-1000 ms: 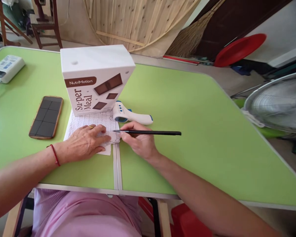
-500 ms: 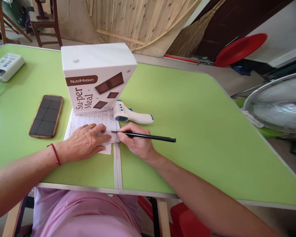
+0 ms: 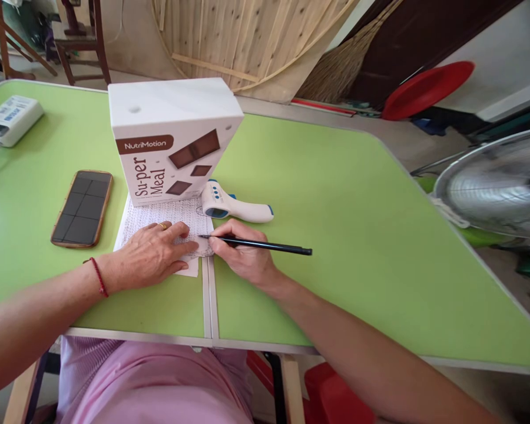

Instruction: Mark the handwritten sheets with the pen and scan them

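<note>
A sheet of paper [image 3: 135, 222] covered in dense handwriting lies on the green table [image 3: 335, 235]. My left hand [image 3: 154, 253] rests on it with fingers spread, a ring on one finger. Pinched in my right hand [image 3: 245, 253] is a slim black pen [image 3: 278, 245], its tip at the paper's right part, close to my left fingertips. A white box [image 3: 176, 147] marked "NutriMotion Su-per Meal" stands upright on the paper's far part, hiding some of it. Against the box's right corner lies a white and blue infrared thermometer [image 3: 247, 210], just beyond my right hand.
A smartphone [image 3: 83, 208] in a brown case lies left of the box. Farther left is a white power bank [image 3: 14, 121] with a cable. A metal seam [image 3: 209, 300] crosses the table. Off its right side stands a fan [image 3: 499, 182]; a chair [image 3: 82, 44] is behind.
The pen's back end has tilted very slightly leftward and down, with the tip in nearly the same place. The whole view has shifted a touch; my left hand stays put on the paper.
</note>
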The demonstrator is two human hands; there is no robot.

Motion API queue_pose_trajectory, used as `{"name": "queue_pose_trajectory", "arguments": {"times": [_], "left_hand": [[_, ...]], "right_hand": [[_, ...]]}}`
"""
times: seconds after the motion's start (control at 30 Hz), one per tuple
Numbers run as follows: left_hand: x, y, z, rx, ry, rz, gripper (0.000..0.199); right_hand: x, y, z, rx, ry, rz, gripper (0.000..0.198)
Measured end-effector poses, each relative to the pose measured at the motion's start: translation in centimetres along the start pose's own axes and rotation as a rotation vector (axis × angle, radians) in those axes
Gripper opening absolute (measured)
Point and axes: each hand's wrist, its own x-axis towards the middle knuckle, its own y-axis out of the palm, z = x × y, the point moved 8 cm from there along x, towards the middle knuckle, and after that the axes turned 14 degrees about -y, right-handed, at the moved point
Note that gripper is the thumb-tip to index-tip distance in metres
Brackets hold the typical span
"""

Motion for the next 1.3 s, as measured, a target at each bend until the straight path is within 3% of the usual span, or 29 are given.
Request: {"name": "queue_pose_trajectory", "arguments": {"times": [0.4,1.3], "left_hand": [[-0.21,-0.06,0.09,-0.017,0.020,-0.035,0.032],[-0.23,-0.15,0.12,-0.014,0.023,-0.035,0.032]], "right_hand": [[-0.20,0.04,-0.44,-0.001,0.050,0.003,0.010],[-0.09,-0.20,-0.01,-0.033,-0.008,-0.017,0.012]]}}
